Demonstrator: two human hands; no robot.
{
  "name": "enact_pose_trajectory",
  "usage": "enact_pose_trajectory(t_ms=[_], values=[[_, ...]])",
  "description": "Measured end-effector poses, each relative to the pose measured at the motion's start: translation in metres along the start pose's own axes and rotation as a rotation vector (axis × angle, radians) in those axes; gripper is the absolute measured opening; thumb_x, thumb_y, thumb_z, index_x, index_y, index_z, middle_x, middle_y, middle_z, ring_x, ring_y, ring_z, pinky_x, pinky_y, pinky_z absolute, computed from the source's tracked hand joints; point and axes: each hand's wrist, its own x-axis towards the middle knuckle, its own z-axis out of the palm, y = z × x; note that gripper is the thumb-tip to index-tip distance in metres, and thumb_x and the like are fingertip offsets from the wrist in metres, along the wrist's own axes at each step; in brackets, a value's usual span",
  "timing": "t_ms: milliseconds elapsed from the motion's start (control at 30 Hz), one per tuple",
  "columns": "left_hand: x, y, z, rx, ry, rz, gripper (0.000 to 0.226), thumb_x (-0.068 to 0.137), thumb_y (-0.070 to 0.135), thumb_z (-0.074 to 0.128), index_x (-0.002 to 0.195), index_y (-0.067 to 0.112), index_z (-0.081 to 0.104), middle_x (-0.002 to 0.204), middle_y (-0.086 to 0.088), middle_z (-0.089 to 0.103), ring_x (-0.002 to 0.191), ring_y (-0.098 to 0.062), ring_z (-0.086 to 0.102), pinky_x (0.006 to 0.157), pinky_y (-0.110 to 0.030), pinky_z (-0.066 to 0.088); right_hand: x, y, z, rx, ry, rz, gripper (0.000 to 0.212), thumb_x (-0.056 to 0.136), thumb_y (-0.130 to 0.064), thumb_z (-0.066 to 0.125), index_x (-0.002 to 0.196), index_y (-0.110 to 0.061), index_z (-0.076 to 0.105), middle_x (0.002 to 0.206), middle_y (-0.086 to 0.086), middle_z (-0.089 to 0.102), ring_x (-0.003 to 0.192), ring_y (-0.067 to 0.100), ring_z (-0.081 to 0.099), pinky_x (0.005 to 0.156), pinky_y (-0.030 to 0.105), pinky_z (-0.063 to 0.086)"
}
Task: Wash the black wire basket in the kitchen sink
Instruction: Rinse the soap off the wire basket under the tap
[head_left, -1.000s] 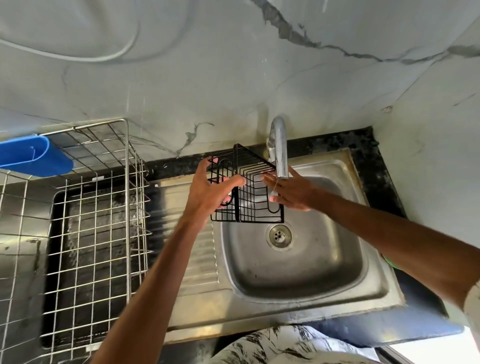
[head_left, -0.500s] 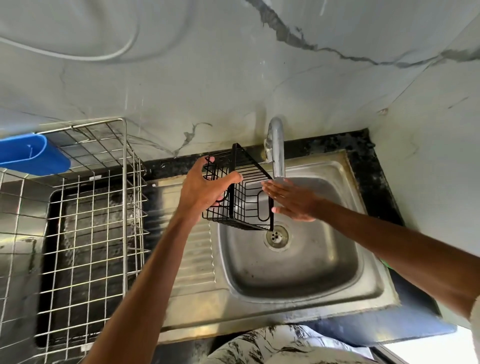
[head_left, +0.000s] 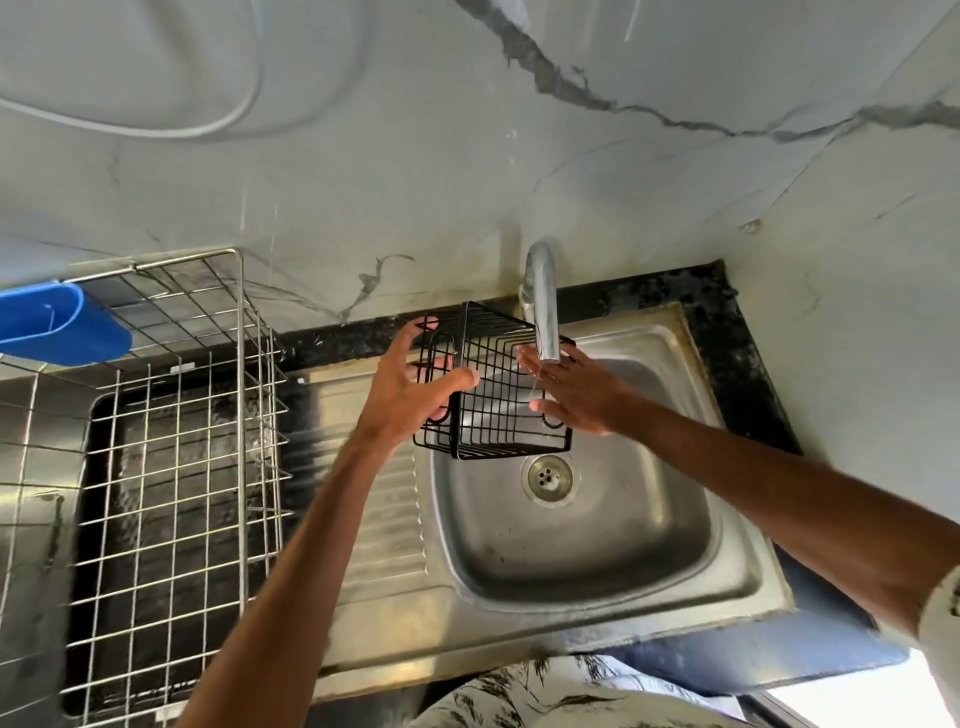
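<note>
Rack on the far left, a silver wire dish rack (head_left: 176, 467), with a blue plastic holder (head_left: 62, 330) at its top edge. Next, the left hand (head_left: 410, 395): thumb and fingers curled round the left end of the black wire basket (head_left: 498, 410), gripping it firmly. The basket is tipped on its side, held above the sink (head_left: 597, 545) bowl, just behind the drain (head_left: 549, 478). The tap (head_left: 540, 306) spout hangs over the basket's right end. The right hand (head_left: 576, 395) has its fingers straight, laid flat against the basket's right side, right under that spout.
</note>
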Motion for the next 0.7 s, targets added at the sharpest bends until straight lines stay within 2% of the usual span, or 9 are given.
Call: enact_pose_trajectory(t_ms=[67,200,267,400,467,500,567,633,700], values=[[0.001,-0.001,0.002,-0.022,0.006,0.016,0.127,0.056,0.062,0.085,0.163,0.029,0.026,0.168,-0.007,0.031,0.147,-0.03,0.041,0.088,-0.027,0.057,0.005,-0.007,0.003,-0.008,0.029,0.075,0.077,0.105,-0.063,0.012,0.16,-0.009,0.016,0.164,0.011,0.028,0.15,0.029,0.03,0.123,0.05,0.0],[0.005,-0.009,0.001,-0.065,0.029,0.027,0.122,0.051,0.062,0.085,0.158,0.035,0.032,0.162,-0.007,0.042,0.145,-0.031,0.044,0.076,-0.026,0.063,-0.005,-0.028,0.017,0.07,-0.024,-0.023,0.067,0.108,-0.054,0.016,0.159,-0.01,0.022,0.167,0.012,0.012,0.156,0.026,0.009,0.123,0.049,-0.009],[0.005,-0.015,0.001,-0.111,0.033,0.015,0.117,0.052,0.058,0.086,0.155,0.037,0.035,0.158,-0.006,0.045,0.142,-0.032,0.046,0.06,-0.014,0.058,-0.02,-0.041,0.025,0.217,-0.053,-0.046,0.057,0.11,-0.045,0.015,0.158,-0.016,0.027,0.167,0.008,0.013,0.156,0.021,0.003,0.124,0.044,-0.011],[0.003,-0.021,0.002,-0.163,0.04,0.033,0.107,0.054,0.054,0.087,0.15,0.04,0.04,0.156,-0.003,0.046,0.139,-0.03,0.048,0.057,-0.012,0.055,-0.041,-0.065,0.02,0.598,-0.181,0.067,0.05,0.113,-0.029,0.017,0.158,-0.013,0.028,0.166,-0.001,0.019,0.154,0.018,0.005,0.107,0.005,-0.02],[0.003,-0.024,0.003,-0.185,0.051,0.031,0.099,0.058,0.05,0.089,0.145,0.042,0.043,0.152,-0.006,0.051,0.137,-0.031,0.051,0.057,-0.011,0.055,-0.042,-0.072,0.009,0.772,-0.183,0.153,0.053,0.111,-0.038,0.017,0.153,-0.016,0.04,0.159,-0.001,0.032,0.15,0.014,0.02,0.118,0.013,-0.001],[0.002,-0.025,0.002,-0.2,0.063,0.024,0.095,0.061,0.046,0.09,0.144,0.042,0.044,0.15,-0.007,0.054,0.136,-0.031,0.052,0.056,-0.01,0.054,-0.043,-0.075,0.005,0.88,-0.14,0.23,0.057,0.109,-0.048,0.021,0.146,-0.018,0.052,0.151,0.007,0.047,0.143,0.018,0.04,0.121,0.024,0.022],[-0.004,-0.024,0.002,-0.221,0.095,0.011,0.098,0.061,0.044,0.09,0.146,0.038,0.042,0.147,-0.01,0.055,0.134,-0.03,0.051,0.055,-0.009,0.053,-0.044,-0.082,0.002,1.015,0.043,0.407,0.05,0.105,-0.052,0.04,0.123,-0.019,0.072,0.119,0.015,0.072,0.109,0.023,0.07,0.094,0.033,0.055],[-0.012,-0.025,0.004,-0.221,0.123,0.004,0.101,0.063,0.043,0.089,0.149,0.037,0.038,0.151,-0.012,0.048,0.135,-0.029,0.048,0.057,-0.013,0.054,-0.045,-0.091,0.002,1.068,0.274,0.572,0.025,0.101,-0.034,0.06,0.105,-0.017,0.078,0.102,0.006,0.078,0.09,0.017,0.074,0.076,0.031,0.057],[-0.023,-0.031,0.009,-0.243,0.133,0.004,0.1,0.062,0.044,0.09,0.146,0.042,0.036,0.154,-0.011,0.043,0.136,-0.027,0.048,0.062,-0.018,0.058,-0.046,-0.103,-0.001,1.067,0.438,0.804,0.025,0.095,-0.033,0.069,0.113,-0.016,0.072,0.115,0.003,0.071,0.103,0.016,0.067,0.089,0.038,0.056]])
